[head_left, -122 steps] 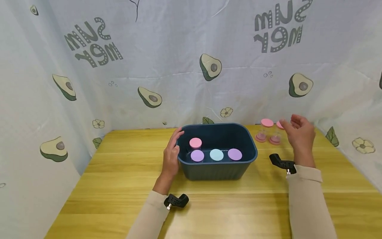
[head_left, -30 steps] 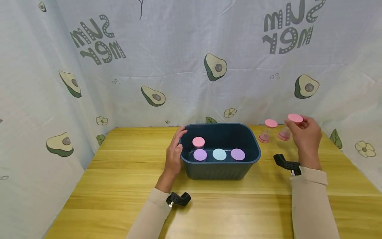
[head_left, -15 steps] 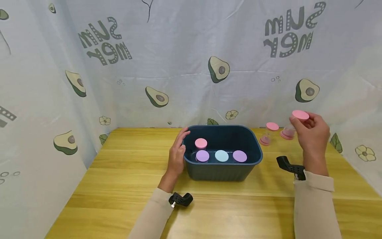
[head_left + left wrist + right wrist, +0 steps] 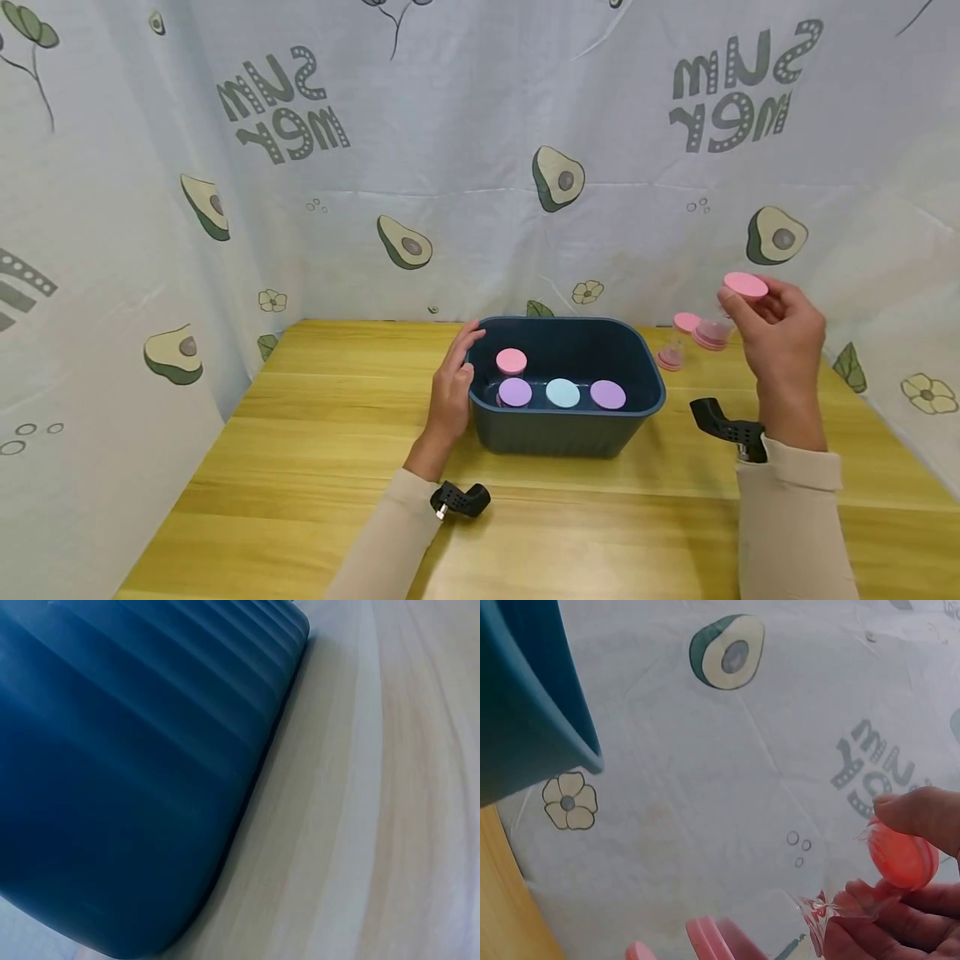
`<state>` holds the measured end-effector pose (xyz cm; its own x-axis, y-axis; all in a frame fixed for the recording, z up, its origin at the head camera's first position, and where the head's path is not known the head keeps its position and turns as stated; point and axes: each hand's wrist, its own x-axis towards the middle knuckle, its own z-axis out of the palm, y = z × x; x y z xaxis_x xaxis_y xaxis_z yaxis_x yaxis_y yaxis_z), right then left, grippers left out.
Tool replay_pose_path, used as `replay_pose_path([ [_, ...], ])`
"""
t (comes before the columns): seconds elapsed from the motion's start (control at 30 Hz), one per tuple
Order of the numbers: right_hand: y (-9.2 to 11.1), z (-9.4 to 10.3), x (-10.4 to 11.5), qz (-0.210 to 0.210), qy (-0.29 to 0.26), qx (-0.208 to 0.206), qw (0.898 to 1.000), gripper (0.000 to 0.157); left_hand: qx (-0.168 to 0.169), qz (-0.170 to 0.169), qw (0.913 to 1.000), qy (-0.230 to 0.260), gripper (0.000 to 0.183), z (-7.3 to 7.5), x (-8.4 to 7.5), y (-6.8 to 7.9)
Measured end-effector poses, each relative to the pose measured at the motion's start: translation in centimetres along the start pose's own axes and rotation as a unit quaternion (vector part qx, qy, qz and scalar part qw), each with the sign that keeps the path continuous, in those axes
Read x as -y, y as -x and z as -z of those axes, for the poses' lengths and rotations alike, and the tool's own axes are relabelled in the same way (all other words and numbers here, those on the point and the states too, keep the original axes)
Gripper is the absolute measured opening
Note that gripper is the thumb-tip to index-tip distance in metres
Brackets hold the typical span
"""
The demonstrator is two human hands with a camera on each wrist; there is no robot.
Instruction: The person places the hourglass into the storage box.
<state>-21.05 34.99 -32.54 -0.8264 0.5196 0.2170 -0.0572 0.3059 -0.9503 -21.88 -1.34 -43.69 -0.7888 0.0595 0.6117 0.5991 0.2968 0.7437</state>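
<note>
My right hand (image 4: pixel 787 337) pinches a pink-capped hourglass (image 4: pixel 746 286) near its top, thumb in front. It is raised off the table and slightly tilted; in the right wrist view the clear glass of the hourglass (image 4: pixel 904 859) shows between thumb and fingers. A second pink hourglass (image 4: pixel 671 354) stands on the table just left of it, partly overlapped. My left hand (image 4: pixel 450 392) lies against the left side of a dark blue bin (image 4: pixel 555 435), fingers extended at the rim. Inside the bin are a pink cap (image 4: pixel 511 360), a light blue cap (image 4: pixel 562 392) and two purple caps (image 4: pixel 515 392).
The bin stands on a wooden table (image 4: pixel 315 467), near its back edge. A white curtain (image 4: pixel 465 108) printed with avocados hangs behind and at the sides. The left wrist view shows the bin's ribbed wall (image 4: pixel 150 735) close up.
My right hand has taken hold of the right-hand pink hourglass, lifted it and now moved it slightly left, over the standing one. My left hand stays at the bin. The head view has shifted a little.
</note>
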Motion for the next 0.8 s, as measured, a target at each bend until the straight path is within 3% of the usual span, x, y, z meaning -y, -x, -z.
replay_pose_path([
  [0.2, 0.0, -0.7, 0.3, 0.008, 0.007, 0.036, 0.999, 0.060, -0.002, 0.003, 1.0000, -0.006, 0.052, -0.2, 0.1, -0.1],
  [0.5, 0.1, -1.6, 0.6, 0.055, 0.053, 0.086, 0.993, 0.063, -0.001, 0.004, 1.0000, -0.006, 0.052, -0.2, 0.2, -0.2],
  [0.8, 0.1, -2.5, 1.7, 0.108, 0.052, 0.115, 0.986, 0.062, -0.003, 0.001, 1.0000, -0.006, 0.052, -0.2, 0.1, -0.3],
])
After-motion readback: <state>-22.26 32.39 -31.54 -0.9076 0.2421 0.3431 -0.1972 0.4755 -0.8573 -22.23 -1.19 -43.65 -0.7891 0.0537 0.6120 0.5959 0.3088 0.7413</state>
